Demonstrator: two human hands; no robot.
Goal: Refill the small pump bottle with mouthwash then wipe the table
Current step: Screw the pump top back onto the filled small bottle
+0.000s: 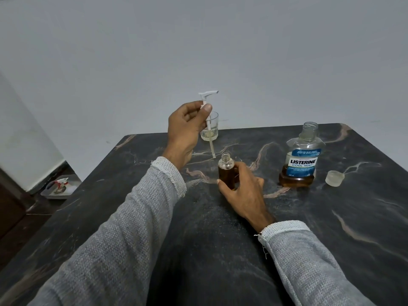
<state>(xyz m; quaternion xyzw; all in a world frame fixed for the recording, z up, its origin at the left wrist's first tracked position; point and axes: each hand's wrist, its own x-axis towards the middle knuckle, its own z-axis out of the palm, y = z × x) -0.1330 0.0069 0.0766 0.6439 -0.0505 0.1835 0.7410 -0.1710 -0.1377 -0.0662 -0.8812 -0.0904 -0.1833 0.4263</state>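
Setting: a dark marble-patterned table (331,228) with pale veins stands against a plain grey-white wall; a person in grey knit sleeves looks down at it.
Left hand: the left hand (185,127) is raised above the table, thumb and fingers pinching the stem of a white pump top (207,100), whose long dip tube hangs down at a slant toward the small bottle without reaching its mouth.
Right hand: the right hand (242,186) rests on the table with fingers and thumb curled round the small bottle (227,171), steadying it upright.
Small bottle: it stands near the middle of the table, neck uncovered, amber liquid up to about its shoulder.
Mouthwash bottle: a clear mouthwash bottle (301,160) stands to the right, well apart, uncapped, with only a shallow layer of amber liquid at the bottom.
Cap: a clear cap (335,178) sits on the table just right of the big bottle.
Glass: a clear glass (210,131) stands at the far edge behind the pump tube, holding a little pale liquid.
Writing: the blue label reads "LISTERINE COOL MINT"; the smaller print is too fine to read.
Floor: a tray (58,187) with small items lies on the floor at left.
Progress: pouring looks done. Likely left are refitting the pump, capping the big bottle and wiping; no cloth is in sight.
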